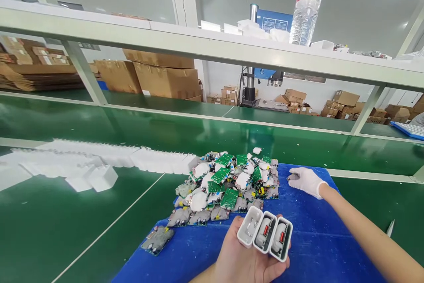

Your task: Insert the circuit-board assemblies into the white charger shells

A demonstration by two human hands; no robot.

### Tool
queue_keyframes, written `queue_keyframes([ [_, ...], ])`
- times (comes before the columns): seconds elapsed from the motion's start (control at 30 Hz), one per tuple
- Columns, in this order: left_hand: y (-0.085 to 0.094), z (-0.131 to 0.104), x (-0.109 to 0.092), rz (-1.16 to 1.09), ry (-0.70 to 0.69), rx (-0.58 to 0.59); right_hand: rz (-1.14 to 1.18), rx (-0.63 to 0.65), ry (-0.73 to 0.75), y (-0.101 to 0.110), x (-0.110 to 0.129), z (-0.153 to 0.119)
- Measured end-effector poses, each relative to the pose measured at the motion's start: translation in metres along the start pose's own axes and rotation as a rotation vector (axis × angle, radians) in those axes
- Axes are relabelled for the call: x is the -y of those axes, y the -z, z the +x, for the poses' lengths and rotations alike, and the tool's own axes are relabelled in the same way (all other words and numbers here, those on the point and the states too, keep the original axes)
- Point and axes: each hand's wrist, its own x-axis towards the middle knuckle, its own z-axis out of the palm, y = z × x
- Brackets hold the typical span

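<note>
My left hand (241,254) clamps three white casings (257,229); circuit boards (229,198) heaped beyond it. Gloved right hand (305,181) curled, grip unclear.

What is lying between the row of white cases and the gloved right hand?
The head view shows a heap of circuit boards, then a narrow strip of blue mat before the gloved right hand.

Your left hand (243,254) grips three white casings (272,235); your gloved right hand (306,180) is right of the circuit-board pile (229,197).

Smooth plastic cases (248,230) — glossy tabletop (82,212)
</note>
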Motion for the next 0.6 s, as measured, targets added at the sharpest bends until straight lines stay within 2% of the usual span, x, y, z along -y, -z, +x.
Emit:
queue_keyframes([
  [0.07,0.001,0.0,0.001,-0.023,-0.002,-0.008,0.024,0.015,0.048,0.011,0.013,-0.027],
  [0.17,0.001,0.0,0.003,-0.07,-0.027,-0.032,0.058,-0.145,0.152,0.022,0.043,-0.078],
  [0.2,0.0,0.0,0.004,-0.081,-0.044,-0.046,0.117,-0.185,0.269,0.023,0.054,-0.095],
  [0.3,-0.002,0.0,0.005,-0.103,-0.088,-0.096,0.221,-0.189,0.383,0.015,0.088,-0.126],
  [0.37,-0.003,0.001,0.006,-0.077,-0.067,-0.097,0.295,-0.023,0.373,0.008,0.104,-0.124],
  [0.47,-0.002,0.0,0.008,-0.008,0.024,-0.059,0.506,0.426,0.25,0.003,0.116,-0.097],
  [0.5,-0.002,0.0,0.008,0.003,0.037,-0.055,0.589,0.505,0.178,0.005,0.117,-0.086],
  [0.53,-0.002,0.0,0.009,0.006,0.034,-0.059,0.667,0.51,0.104,0.007,0.118,-0.076],
  [0.6,-0.001,0.0,0.009,-0.007,-0.002,-0.072,0.798,0.321,-0.007,0.013,0.118,-0.065],
])
